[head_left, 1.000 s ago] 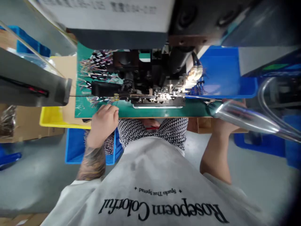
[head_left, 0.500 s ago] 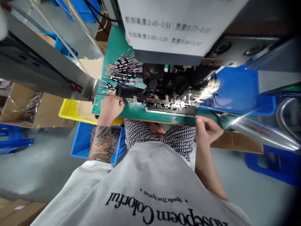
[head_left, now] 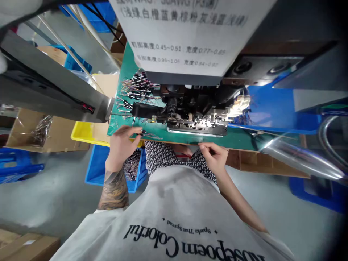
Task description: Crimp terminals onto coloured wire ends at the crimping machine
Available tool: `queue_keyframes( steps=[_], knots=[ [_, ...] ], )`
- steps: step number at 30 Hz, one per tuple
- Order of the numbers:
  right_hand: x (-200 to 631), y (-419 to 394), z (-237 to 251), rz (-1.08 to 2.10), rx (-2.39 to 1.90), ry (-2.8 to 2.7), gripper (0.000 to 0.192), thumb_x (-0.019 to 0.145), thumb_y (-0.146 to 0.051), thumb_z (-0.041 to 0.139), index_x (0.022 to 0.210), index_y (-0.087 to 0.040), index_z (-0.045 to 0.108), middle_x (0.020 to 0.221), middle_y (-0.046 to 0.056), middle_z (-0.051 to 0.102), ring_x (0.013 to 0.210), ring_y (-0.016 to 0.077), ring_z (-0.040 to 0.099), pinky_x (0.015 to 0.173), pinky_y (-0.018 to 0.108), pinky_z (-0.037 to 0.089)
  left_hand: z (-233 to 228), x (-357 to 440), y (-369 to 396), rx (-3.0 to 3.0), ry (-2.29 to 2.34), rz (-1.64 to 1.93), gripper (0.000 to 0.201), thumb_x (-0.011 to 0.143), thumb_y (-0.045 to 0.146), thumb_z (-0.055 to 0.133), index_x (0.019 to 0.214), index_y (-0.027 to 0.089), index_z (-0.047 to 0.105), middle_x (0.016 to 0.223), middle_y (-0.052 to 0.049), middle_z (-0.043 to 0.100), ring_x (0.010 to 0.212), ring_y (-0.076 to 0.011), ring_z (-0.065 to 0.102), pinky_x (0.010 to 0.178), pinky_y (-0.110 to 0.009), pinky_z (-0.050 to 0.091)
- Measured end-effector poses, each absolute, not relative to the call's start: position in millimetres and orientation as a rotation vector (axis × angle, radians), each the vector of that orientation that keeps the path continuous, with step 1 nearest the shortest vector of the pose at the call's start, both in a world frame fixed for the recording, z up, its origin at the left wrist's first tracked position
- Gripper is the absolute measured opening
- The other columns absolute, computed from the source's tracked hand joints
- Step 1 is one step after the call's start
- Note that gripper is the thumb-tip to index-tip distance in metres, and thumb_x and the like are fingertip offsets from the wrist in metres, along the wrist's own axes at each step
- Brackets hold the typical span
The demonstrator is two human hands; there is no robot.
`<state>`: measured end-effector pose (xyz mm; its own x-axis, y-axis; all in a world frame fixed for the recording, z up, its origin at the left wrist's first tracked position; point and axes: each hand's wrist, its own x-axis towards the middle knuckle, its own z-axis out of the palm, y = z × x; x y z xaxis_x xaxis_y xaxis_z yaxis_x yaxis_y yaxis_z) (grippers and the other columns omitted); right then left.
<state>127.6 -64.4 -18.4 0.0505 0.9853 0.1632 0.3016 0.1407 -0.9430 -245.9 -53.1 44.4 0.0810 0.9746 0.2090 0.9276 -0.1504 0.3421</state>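
Note:
My left hand [head_left: 121,145] is at the front edge of the green table [head_left: 239,140], left of the machine. Thumb and fingers are closed on a small wire harness [head_left: 149,135], its black part near the fingertips and its thin loose wires trailing right. My right hand [head_left: 217,156] is at the table edge in front of the machine, thumb and forefinger pinched together; anything between them is too small to make out. The crimping machine [head_left: 190,121], with a bright lamp over its working point, stands just beyond both hands. A pile of similar wire harnesses [head_left: 138,85] lies behind my left hand.
A blue tray [head_left: 277,108] with wires is on the right, near a clear plastic-wrapped tube [head_left: 304,156]. To the left are a yellow tray [head_left: 81,132], a blue bin [head_left: 94,170] of wire pieces and a cardboard box [head_left: 62,134]. A printed sheet [head_left: 174,40] hangs on the machine.
My left hand has drawn back from beside the machine toward the table edge, with a wire harness in it. My right hand has moved left along the edge, still pinched.

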Motion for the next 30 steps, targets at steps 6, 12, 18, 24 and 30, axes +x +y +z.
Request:
queue_keyframes(
  steps=[6,12,18,24,30],
  knots=[
    [104.0,-59.1,-13.4,1.036,-1.209,-1.536,0.019,0.097,-0.032,0.073,0.092,-0.019,0.085,0.058,-0.003,0.06,0.053,0.0093,0.049,0.054,0.024,0.042,43.2,-239.7,-45.3,2.342,1.879,0.733,0.025,0.101,0.016,0.062,0.114,0.021,0.083,0.106,-0.009,0.083,0.104,-0.0267,0.077,0.087,-0.04,0.062],
    [102.9,-58.4,-10.9,1.059,-1.187,-1.569,0.02,0.098,-0.033,0.071,0.096,-0.019,0.085,0.061,-0.002,0.064,0.055,0.0104,0.052,0.057,0.025,0.044,43.0,-243.9,-44.0,2.304,1.765,0.916,0.032,0.1,0.008,0.058,0.118,0.022,0.082,0.113,-0.007,0.083,0.102,-0.0225,0.08,0.092,-0.036,0.065],
    [104.3,-64.6,-20.8,1.084,-1.234,-1.544,0.022,0.098,-0.035,0.072,0.094,-0.018,0.085,0.058,-0.003,0.06,0.054,0.009,0.047,0.054,0.024,0.039,57.2,-223.0,-57.5,1.902,1.484,1.323,0.023,0.094,0.012,0.078,0.11,0.027,0.085,0.11,-0.005,0.085,0.105,-0.0263,0.082,0.095,-0.044,0.068],
    [90.8,-64.7,-6.3,1.163,-1.219,-1.425,0.019,0.095,-0.035,0.075,0.092,-0.02,0.086,0.058,-0.003,0.062,0.053,0.0089,0.047,0.052,0.024,0.04,59.3,-163.2,-54.8,1.466,1.197,1.38,0.015,0.081,0.017,0.094,0.091,0.024,0.086,0.098,-0.005,0.086,0.09,-0.0238,0.085,0.082,-0.037,0.073],
    [85.5,-60.2,30.4,1.299,-1.164,-1.076,0.028,0.093,-0.047,0.076,0.101,-0.023,0.087,0.059,-0.002,0.064,0.053,0.011,0.054,0.055,0.027,0.05,40.0,-90.0,-64.6,1.048,1.21,1.086,0.023,0.077,0.034,0.097,0.081,0.019,0.08,0.074,-0.004,0.081,0.051,-0.0137,0.071,0.04,-0.02,0.054]
  ],
)
